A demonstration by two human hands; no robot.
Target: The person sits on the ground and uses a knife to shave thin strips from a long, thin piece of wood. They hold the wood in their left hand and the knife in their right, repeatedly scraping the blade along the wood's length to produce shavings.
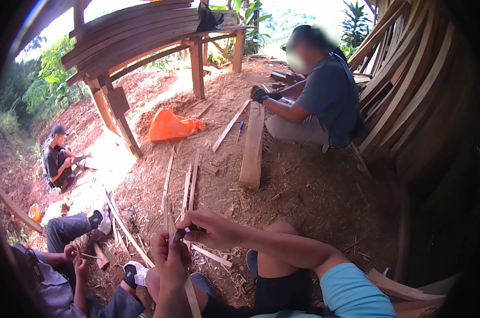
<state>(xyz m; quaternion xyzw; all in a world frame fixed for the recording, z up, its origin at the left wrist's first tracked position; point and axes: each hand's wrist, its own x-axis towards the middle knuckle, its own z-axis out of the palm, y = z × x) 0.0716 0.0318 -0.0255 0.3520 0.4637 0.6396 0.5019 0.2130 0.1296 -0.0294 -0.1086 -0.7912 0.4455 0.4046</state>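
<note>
Low in the middle, my left hand [168, 257] is closed around a long thin wooden strip [191, 299]. The strip slants from my lap up past my fingers. My right hand [212, 230] reaches across from the right, closed on a small knife [180, 235] with a grey blade and what looks like a dark handle. Its blade lies against the strip just above my left fingers, and the two hands almost touch. Part of the handle is hidden in my right palm.
A plank [253, 153], an orange bag [173, 126] and loose strips [195, 180] lie on shaving-strewn soil. One person [324, 95] in dark gloves sits beyond the plank. Another person [75, 265] works close at left; a third [59, 159] sits farther off. Timber [409, 79] leans at right.
</note>
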